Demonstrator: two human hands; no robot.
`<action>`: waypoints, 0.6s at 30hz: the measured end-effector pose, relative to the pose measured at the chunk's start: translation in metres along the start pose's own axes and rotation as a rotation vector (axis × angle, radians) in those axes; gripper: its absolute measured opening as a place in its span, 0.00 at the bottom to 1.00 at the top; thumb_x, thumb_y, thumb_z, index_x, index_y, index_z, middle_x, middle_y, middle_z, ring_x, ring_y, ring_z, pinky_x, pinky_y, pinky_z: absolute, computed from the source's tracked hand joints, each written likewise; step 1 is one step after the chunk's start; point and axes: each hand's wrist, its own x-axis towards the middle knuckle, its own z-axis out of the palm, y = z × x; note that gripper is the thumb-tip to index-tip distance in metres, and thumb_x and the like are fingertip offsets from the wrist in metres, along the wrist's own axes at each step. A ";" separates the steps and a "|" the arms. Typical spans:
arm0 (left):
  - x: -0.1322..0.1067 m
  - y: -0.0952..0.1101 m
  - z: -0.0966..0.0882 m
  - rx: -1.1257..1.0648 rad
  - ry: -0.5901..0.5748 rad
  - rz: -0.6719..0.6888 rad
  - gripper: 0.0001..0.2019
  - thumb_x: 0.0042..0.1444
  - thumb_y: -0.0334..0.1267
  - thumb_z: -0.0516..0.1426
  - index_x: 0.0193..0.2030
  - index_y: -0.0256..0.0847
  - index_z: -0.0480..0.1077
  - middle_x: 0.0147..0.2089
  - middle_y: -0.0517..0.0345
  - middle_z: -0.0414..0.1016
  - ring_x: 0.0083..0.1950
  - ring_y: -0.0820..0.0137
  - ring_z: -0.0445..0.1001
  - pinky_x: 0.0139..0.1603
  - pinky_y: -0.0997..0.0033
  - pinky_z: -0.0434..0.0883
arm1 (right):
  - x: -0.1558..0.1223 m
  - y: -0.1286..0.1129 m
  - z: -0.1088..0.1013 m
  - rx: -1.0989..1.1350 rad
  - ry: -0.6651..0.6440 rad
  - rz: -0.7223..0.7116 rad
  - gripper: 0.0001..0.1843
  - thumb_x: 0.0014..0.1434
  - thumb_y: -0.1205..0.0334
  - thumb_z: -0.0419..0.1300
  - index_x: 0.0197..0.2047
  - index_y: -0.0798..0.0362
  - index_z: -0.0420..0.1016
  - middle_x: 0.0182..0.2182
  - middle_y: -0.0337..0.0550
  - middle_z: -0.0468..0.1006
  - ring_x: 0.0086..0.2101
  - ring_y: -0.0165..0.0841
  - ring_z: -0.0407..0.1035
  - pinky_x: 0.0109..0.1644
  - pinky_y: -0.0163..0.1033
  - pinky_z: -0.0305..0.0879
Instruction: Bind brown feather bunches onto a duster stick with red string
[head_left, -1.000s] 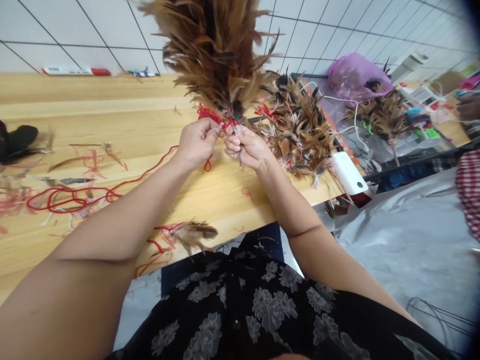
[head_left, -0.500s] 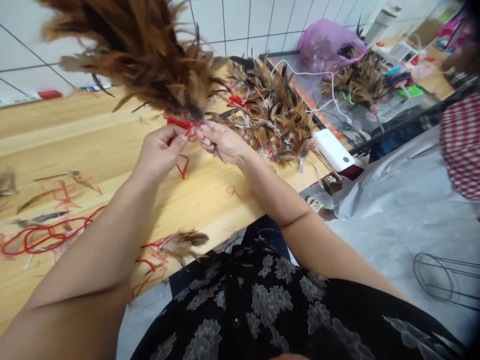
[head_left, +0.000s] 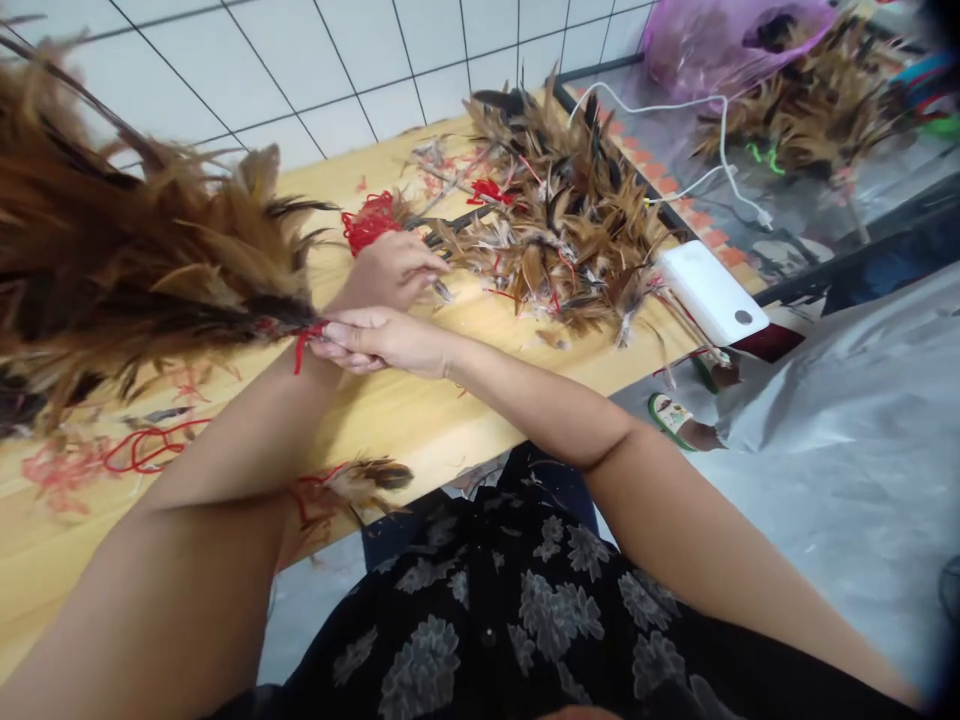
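Note:
A big bundle of brown and black feathers (head_left: 135, 270), tied at its base with red string, sticks out to the left. My right hand (head_left: 379, 342) pinches that tied base, fingers closed on it. My left arm passes under the right one, and my left hand (head_left: 394, 270) rests further back at the near edge of a heap of loose brown feathers (head_left: 555, 235). Its fingers are curled at the heap, and what they hold is hidden. A tangle of red string (head_left: 367, 222) lies just behind this hand.
The wooden table (head_left: 420, 410) carries red string loops (head_left: 142, 448) at the left and a small feather tuft (head_left: 367, 480) at its near edge. A white box (head_left: 712, 295) sits at the table's right corner, with a white cable, more feathers and a purple bag (head_left: 720, 35) beyond.
The feather bundle has swung down from upright to lie leftward, now held by my right hand alone. My left hand let go and moved back to the feather heap. The view shifted right.

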 end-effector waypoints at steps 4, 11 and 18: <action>0.033 0.009 0.032 0.225 -0.160 0.013 0.14 0.62 0.38 0.59 0.52 0.48 0.82 0.45 0.54 0.75 0.49 0.61 0.64 0.59 0.52 0.64 | 0.003 -0.006 -0.001 0.071 -0.040 -0.053 0.20 0.76 0.59 0.58 0.30 0.54 0.63 0.21 0.29 0.58 0.21 0.22 0.44 0.25 0.31 0.39; 0.057 0.018 0.035 0.288 -0.182 -0.175 0.08 0.55 0.29 0.67 0.34 0.44 0.73 0.45 0.57 0.70 0.53 0.63 0.60 0.66 0.56 0.60 | -0.015 -0.030 0.009 0.177 0.092 -0.040 0.19 0.77 0.59 0.54 0.31 0.52 0.61 0.25 0.32 0.57 0.24 0.25 0.41 0.26 0.32 0.41; 0.044 0.033 -0.026 0.185 -0.184 -0.316 0.10 0.58 0.21 0.61 0.36 0.42 0.73 0.35 0.63 0.74 0.37 0.69 0.67 0.45 0.63 0.62 | -0.017 -0.042 0.012 0.245 0.151 -0.050 0.19 0.79 0.58 0.52 0.32 0.52 0.62 0.23 0.30 0.55 0.23 0.24 0.41 0.25 0.32 0.38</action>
